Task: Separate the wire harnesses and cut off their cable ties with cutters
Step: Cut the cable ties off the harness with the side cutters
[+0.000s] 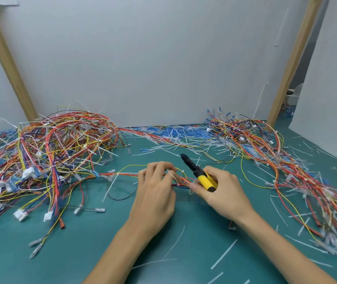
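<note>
Centrally, the left hand [155, 193] lies palm-down, its fingers curled round a small bundle of red, yellow and blue wires [181, 182] just left of the yellow-and-black-handled cutters [205, 179], beside a translucent white cable tie [172, 175] looped on that bundle. The right hand [223, 191] grips the cutters' handles; their black nose tilts up and away, clear of the bundle. A large tangled heap of harnesses [57, 144] lies far left of the cutters, and a flatter heap of harnesses [266, 140] lies to their right.

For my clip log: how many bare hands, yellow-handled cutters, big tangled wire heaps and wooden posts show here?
Bare hands: 2 (left hand, right hand)
Yellow-handled cutters: 1
Big tangled wire heaps: 2
Wooden posts: 2
Total: 7
</note>
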A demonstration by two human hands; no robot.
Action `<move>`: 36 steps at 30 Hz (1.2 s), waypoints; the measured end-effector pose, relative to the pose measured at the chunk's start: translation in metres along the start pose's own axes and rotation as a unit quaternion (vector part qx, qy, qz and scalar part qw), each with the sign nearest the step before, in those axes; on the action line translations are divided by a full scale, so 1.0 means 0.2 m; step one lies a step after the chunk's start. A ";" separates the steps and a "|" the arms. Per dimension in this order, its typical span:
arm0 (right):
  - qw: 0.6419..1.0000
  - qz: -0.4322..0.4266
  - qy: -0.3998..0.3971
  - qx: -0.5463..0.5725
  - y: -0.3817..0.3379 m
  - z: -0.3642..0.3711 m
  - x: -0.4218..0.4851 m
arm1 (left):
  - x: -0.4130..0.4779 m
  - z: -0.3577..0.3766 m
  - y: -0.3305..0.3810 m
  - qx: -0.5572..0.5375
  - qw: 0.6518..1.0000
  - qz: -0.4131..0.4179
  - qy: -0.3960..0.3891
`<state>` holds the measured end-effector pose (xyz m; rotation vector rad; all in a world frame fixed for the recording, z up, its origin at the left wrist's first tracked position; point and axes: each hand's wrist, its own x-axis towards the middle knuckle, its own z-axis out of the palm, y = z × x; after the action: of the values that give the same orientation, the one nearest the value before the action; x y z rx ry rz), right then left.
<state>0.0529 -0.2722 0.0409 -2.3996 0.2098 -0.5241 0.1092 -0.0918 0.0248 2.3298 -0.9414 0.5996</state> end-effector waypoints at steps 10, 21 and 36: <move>0.954 0.109 -0.054 0.275 0.02 0.01 0.02 | 0.01 0.00 0.00 -0.027 0.998 -0.043 -0.041; 0.948 0.118 -0.043 0.291 0.00 0.02 0.01 | 0.00 0.00 0.01 -0.015 1.000 0.010 -0.010; 0.920 0.226 -0.083 0.308 -0.01 -0.01 0.02 | 0.01 -0.01 0.05 0.186 0.933 0.260 0.165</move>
<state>0.0555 -0.2730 0.0444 -1.6917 0.4384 -0.1320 0.1029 -0.0972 0.0310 2.1710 -1.3792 1.4460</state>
